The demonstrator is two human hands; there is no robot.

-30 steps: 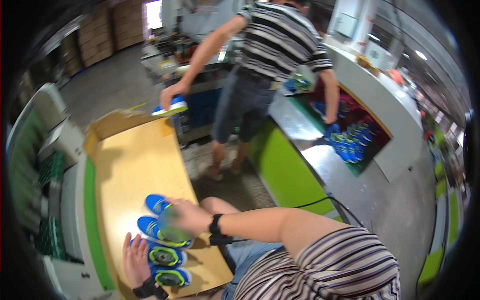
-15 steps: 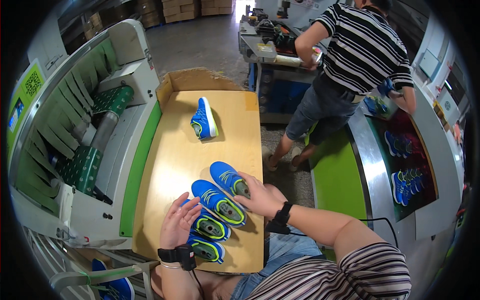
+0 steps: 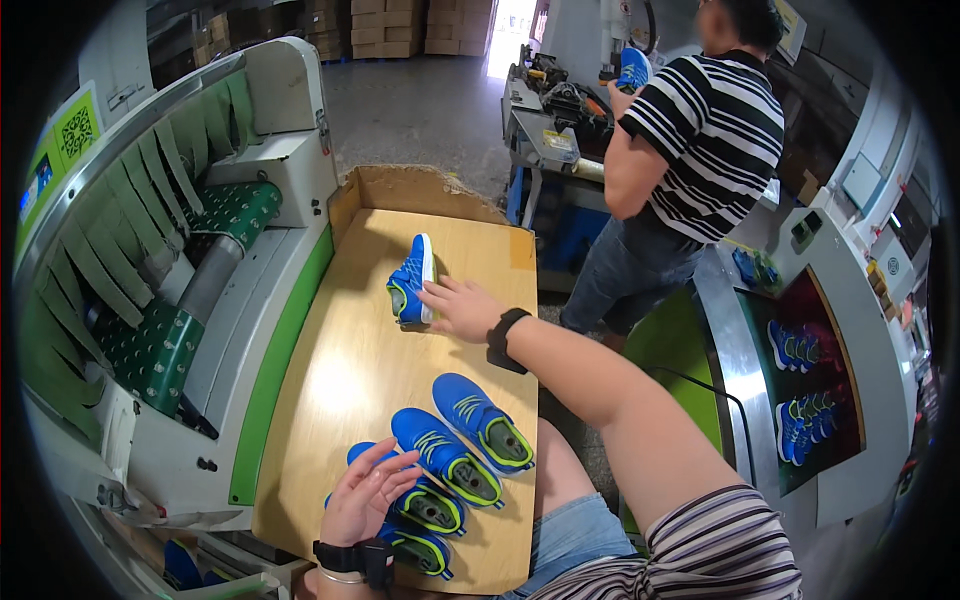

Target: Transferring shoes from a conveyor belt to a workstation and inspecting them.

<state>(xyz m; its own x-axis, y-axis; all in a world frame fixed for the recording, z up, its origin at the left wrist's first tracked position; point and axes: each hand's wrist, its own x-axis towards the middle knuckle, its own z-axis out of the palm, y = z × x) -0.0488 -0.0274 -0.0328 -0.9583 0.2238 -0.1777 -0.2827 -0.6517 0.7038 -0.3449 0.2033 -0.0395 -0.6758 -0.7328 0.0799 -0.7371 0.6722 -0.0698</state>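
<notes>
Head view: right hand [image 3: 458, 308] now stretched far up table [image 3: 330, 400], fingers flat against lone shoe [image 3: 411, 279] lying on side near cardboard wall; half second ago it rested by near row. Not closed round shoe yet: touching, no clasp. Left hand [image 3: 365, 493] stays open, spread over nearest of four shoes [image 3: 448, 468] lined at table's near end. Reach suggests lone shoe being fetched toward row.

Labels: green square sticker [image 3: 76, 128] on machine hood, upper left. Brown cartons [image 3: 400, 20] stacked at far wall. Co-worker [image 3: 690, 150] in striped shirt stands right, holding blue shoe high.
</notes>
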